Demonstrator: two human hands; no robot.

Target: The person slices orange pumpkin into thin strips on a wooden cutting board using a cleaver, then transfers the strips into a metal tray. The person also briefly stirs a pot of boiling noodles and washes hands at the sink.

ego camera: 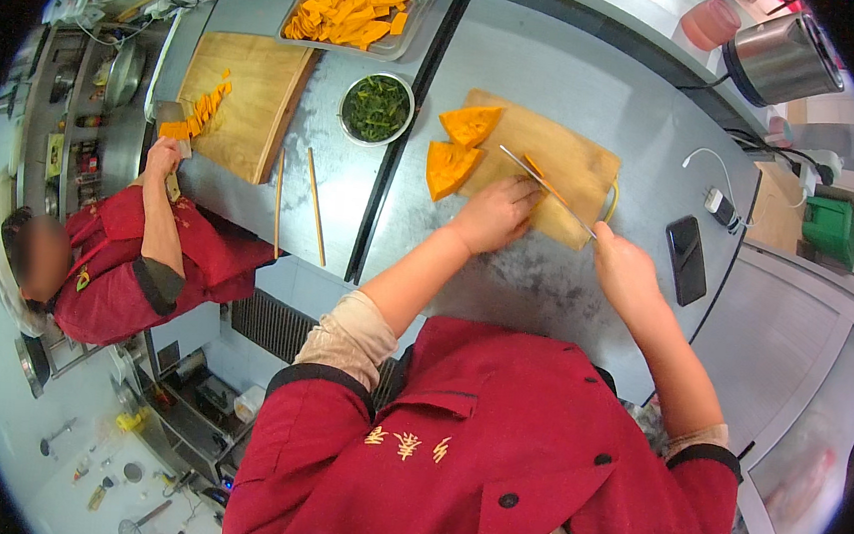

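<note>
In my right hand [624, 271] is the handle of a kitchen knife [514, 158], seen nearly edge-on as its blade slants across the small wooden cutting board [586, 159]. My left hand [497, 211] has its fingers curled close beside the blade, gripping a piece of pumpkin that is mostly hidden under them. Past the blade shows a thin strip of orange pumpkin [531, 164]. Two thick pumpkin wedges [470, 124] with orange flesh lie at the left end of the board, the nearer one partly on the steel table [415, 228].
Left of me a co-worker [127, 258] works at a thick wooden board [249, 95] with cut pumpkin. A steel tray of pumpkin slices [349, 9], a bowl of greens [376, 109] and two wooden sticks [316, 205] lie between. A phone [686, 259] and charger [721, 206] are right.
</note>
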